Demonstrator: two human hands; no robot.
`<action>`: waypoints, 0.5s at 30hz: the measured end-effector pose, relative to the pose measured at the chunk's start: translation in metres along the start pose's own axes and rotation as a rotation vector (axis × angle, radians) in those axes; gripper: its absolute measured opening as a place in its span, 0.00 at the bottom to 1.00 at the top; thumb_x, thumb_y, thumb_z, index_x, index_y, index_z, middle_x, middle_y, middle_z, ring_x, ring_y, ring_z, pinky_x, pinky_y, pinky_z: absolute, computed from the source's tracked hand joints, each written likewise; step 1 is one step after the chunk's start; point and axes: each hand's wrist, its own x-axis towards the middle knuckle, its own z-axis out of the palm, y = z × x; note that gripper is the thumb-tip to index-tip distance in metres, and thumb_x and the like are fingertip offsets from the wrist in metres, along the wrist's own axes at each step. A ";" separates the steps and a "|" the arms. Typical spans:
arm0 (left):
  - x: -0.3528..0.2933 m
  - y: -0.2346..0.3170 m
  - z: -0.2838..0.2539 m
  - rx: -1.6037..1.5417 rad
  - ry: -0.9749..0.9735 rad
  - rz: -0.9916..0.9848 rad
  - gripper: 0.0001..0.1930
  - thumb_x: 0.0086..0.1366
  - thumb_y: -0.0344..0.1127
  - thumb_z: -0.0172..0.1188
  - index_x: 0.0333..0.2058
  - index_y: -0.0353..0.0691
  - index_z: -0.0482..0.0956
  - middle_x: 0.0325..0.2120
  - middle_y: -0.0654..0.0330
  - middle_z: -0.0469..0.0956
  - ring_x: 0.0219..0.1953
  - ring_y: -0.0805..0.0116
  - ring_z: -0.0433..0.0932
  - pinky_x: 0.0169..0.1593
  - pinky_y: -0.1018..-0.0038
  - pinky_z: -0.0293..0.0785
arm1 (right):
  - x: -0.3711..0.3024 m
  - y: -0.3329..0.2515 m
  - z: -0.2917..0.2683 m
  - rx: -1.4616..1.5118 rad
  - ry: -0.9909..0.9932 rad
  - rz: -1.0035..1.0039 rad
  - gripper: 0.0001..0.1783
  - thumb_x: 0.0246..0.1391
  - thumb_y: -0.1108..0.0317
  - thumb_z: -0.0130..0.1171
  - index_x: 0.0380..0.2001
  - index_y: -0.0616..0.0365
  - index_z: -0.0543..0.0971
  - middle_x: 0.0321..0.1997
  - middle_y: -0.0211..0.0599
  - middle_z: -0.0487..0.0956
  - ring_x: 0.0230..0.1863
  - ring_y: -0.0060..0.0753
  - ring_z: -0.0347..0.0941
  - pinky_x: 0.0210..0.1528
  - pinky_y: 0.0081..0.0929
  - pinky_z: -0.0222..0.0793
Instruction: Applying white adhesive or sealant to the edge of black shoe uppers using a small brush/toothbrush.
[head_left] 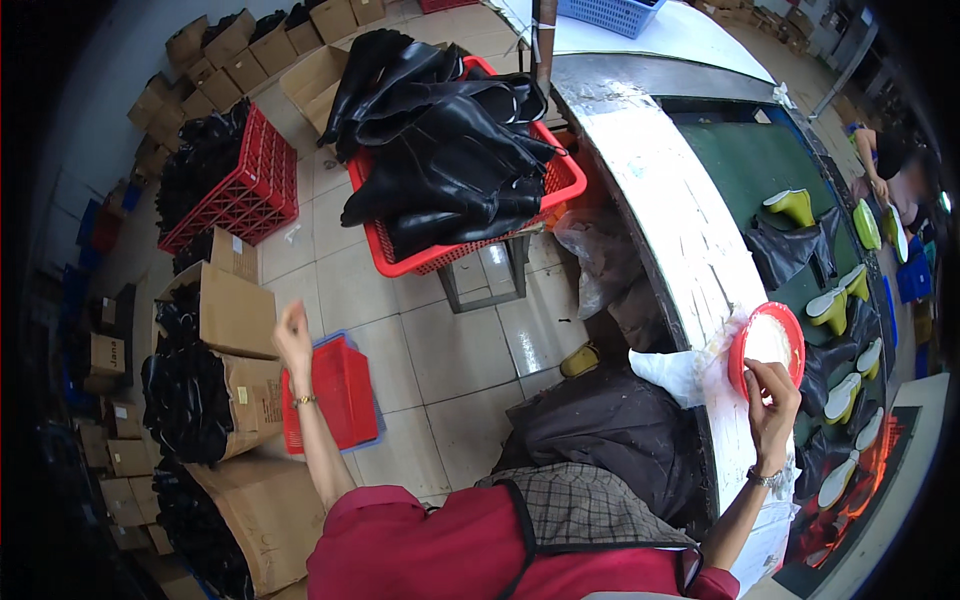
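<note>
My right hand (pixel 772 408) is at the near rim of a red bowl (pixel 737 352) that holds white paste (pixel 767 338). Its thumb and fingers are pinched together; whatever they grip is hidden. A crumpled white cloth (pixel 665 374) hangs over the bench edge to the left of the bowl. Out to the left, my left hand (pixel 293 345) is raised with its fingers curled together and nothing visible in them. Below it, a red plastic basket (pixel 343 390) sits on the floor in a blue one.
Black boots (pixel 450 150) overfill a red crate (pixel 572 190) on a stool ahead. Along the white bench (pixel 680 200) runs a green conveyor belt (pixel 745 160) carrying yellow-green soles (pixel 792 207) and black uppers. Cardboard boxes (pixel 235 320) stand left. A co-worker (pixel 885 165) is at the far right.
</note>
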 end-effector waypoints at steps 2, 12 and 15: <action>0.040 0.091 0.017 -0.360 0.043 0.206 0.14 0.73 0.26 0.58 0.54 0.34 0.82 0.47 0.57 0.86 0.50 0.71 0.83 0.49 0.75 0.79 | -0.007 0.002 0.000 -0.013 0.017 0.004 0.09 0.59 0.79 0.64 0.44 0.66 0.85 0.31 0.37 0.80 0.29 0.25 0.72 0.32 0.22 0.67; 0.113 0.349 0.047 -0.174 -0.324 0.548 0.13 0.51 0.21 0.57 0.37 0.31 0.81 0.29 0.54 0.78 0.34 0.59 0.81 0.44 0.70 0.76 | -0.074 0.038 -0.011 0.036 0.236 0.253 0.08 0.57 0.79 0.66 0.40 0.65 0.87 0.28 0.36 0.80 0.26 0.25 0.72 0.29 0.23 0.66; 0.083 0.397 0.022 -0.192 -0.176 0.826 0.09 0.49 0.17 0.53 0.31 0.31 0.77 0.28 0.53 0.72 0.32 0.56 0.75 0.41 0.67 0.72 | -0.090 0.043 -0.020 0.087 0.238 0.301 0.08 0.56 0.79 0.67 0.40 0.64 0.87 0.26 0.36 0.80 0.26 0.23 0.72 0.30 0.23 0.66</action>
